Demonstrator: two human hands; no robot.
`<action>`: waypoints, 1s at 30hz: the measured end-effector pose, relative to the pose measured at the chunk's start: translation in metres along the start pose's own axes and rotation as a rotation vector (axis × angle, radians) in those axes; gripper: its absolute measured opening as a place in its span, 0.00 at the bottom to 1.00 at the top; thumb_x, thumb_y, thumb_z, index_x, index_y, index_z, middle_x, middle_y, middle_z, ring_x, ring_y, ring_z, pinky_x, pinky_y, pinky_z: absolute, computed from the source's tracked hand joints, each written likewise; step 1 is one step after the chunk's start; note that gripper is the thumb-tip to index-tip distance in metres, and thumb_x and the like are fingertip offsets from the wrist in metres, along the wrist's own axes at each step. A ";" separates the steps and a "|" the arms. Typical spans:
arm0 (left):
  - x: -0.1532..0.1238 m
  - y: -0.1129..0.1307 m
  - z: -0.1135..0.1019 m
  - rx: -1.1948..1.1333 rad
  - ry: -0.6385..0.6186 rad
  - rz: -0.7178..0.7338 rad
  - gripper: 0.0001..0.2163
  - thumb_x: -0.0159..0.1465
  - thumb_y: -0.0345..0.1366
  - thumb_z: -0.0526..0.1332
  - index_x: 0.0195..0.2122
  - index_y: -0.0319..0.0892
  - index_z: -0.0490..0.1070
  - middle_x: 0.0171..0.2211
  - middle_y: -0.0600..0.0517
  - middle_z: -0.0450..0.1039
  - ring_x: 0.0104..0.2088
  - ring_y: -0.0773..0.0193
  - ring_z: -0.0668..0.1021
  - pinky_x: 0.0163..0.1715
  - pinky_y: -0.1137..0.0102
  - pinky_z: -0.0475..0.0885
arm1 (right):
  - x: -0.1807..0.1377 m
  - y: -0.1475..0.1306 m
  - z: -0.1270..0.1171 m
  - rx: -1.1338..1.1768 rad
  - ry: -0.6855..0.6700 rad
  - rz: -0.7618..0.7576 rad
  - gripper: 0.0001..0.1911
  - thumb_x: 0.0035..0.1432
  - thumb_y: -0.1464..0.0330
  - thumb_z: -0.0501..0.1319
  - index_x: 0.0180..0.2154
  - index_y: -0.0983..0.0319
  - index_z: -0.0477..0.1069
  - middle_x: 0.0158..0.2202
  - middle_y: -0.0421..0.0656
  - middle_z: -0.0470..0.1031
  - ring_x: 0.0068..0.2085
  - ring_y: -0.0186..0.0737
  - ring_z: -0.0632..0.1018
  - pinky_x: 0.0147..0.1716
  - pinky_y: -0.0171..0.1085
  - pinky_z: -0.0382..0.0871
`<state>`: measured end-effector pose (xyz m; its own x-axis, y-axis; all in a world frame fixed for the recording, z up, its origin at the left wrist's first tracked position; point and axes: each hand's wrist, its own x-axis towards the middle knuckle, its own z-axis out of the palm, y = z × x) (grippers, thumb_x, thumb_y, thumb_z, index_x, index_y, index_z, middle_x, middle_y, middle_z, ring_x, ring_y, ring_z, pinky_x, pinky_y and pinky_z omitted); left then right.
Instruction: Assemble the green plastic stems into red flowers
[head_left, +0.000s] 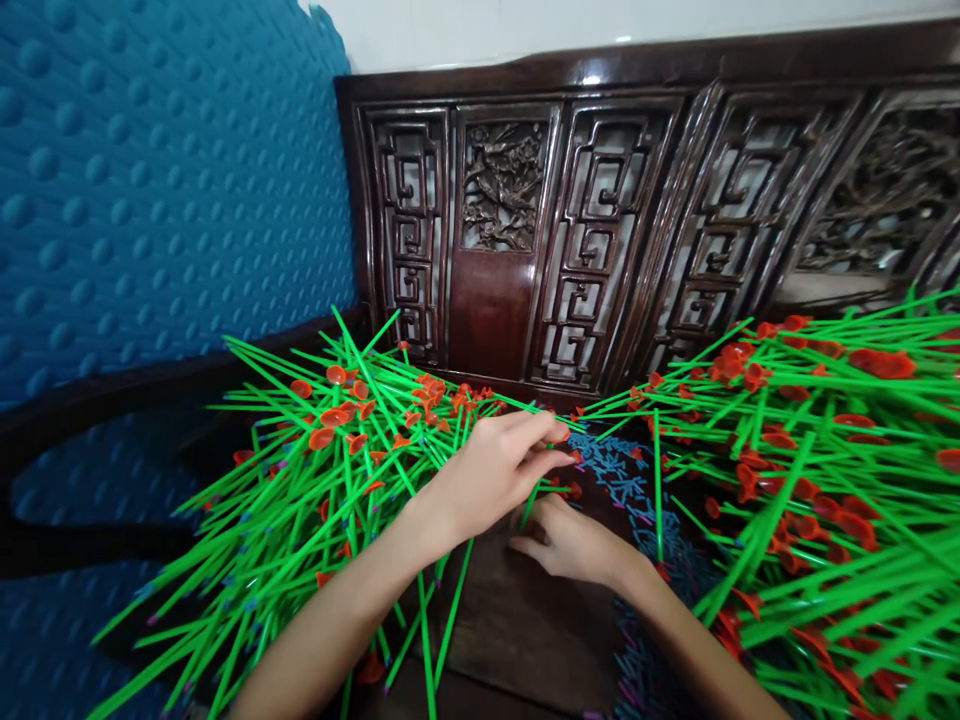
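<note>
My left hand point(517, 455) reaches in above my right, thumb and fingers pinched together. A bit of red shows at its fingertips; what they grip is mostly hidden. Just below, my right hand point(559, 535) is closed on a thin green stick point(529, 503) that rises toward the left hand. A heap of green sticks with red suction cups point(322, 437) lies to the left of my hands. Another heap of the same green sticks point(795, 450) fills the right side. Small blue tubes point(615, 465) are scattered beyond and right of my fingers.
The dark wooden bench seat point(525, 620) runs under my hands. Its carved backrest point(491, 310) rises behind, and an armrest point(112, 400) stands on the left. A blue bumpy mat point(172, 180) stands upright beyond the armrest. More small tubes point(637, 660) lie nearer, some purple.
</note>
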<state>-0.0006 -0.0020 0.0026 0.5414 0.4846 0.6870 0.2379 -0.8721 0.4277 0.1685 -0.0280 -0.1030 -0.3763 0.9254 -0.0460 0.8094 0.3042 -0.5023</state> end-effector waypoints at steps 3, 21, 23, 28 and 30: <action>0.000 0.001 0.002 -0.034 -0.055 -0.036 0.05 0.65 0.30 0.65 0.40 0.41 0.69 0.40 0.53 0.80 0.39 0.65 0.83 0.38 0.72 0.78 | -0.001 -0.003 -0.001 0.008 0.019 -0.002 0.10 0.62 0.62 0.61 0.37 0.62 0.74 0.37 0.48 0.75 0.38 0.44 0.76 0.37 0.39 0.68; 0.003 -0.009 0.003 -0.065 -0.114 -0.079 0.05 0.66 0.29 0.63 0.42 0.41 0.69 0.39 0.53 0.81 0.38 0.65 0.84 0.34 0.75 0.77 | 0.007 -0.003 0.010 0.041 -0.011 0.024 0.05 0.64 0.69 0.58 0.35 0.61 0.71 0.35 0.45 0.74 0.38 0.43 0.76 0.41 0.40 0.70; 0.003 -0.009 0.001 -0.036 -0.082 -0.041 0.05 0.66 0.29 0.63 0.42 0.41 0.69 0.38 0.52 0.81 0.36 0.64 0.84 0.32 0.75 0.78 | 0.005 -0.003 0.007 0.012 -0.026 0.031 0.06 0.64 0.66 0.59 0.36 0.62 0.72 0.35 0.45 0.74 0.36 0.43 0.76 0.38 0.39 0.70; -0.001 0.005 -0.016 0.013 0.165 0.099 0.05 0.65 0.28 0.64 0.39 0.41 0.68 0.39 0.52 0.81 0.40 0.65 0.84 0.39 0.73 0.80 | -0.011 0.000 -0.026 -0.045 -0.041 0.039 0.23 0.56 0.56 0.67 0.48 0.63 0.71 0.32 0.44 0.76 0.32 0.44 0.77 0.30 0.37 0.67; -0.005 0.014 -0.029 0.048 0.383 0.230 0.09 0.63 0.26 0.66 0.41 0.42 0.68 0.39 0.53 0.81 0.39 0.66 0.84 0.40 0.72 0.82 | -0.019 0.007 -0.049 -0.135 0.029 0.103 0.21 0.63 0.54 0.60 0.51 0.60 0.70 0.33 0.44 0.77 0.33 0.45 0.78 0.32 0.38 0.67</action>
<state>-0.0240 -0.0146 0.0220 0.2493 0.2602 0.9328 0.1880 -0.9579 0.2170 0.2035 -0.0327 -0.0631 -0.2771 0.9586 -0.0654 0.8970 0.2337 -0.3751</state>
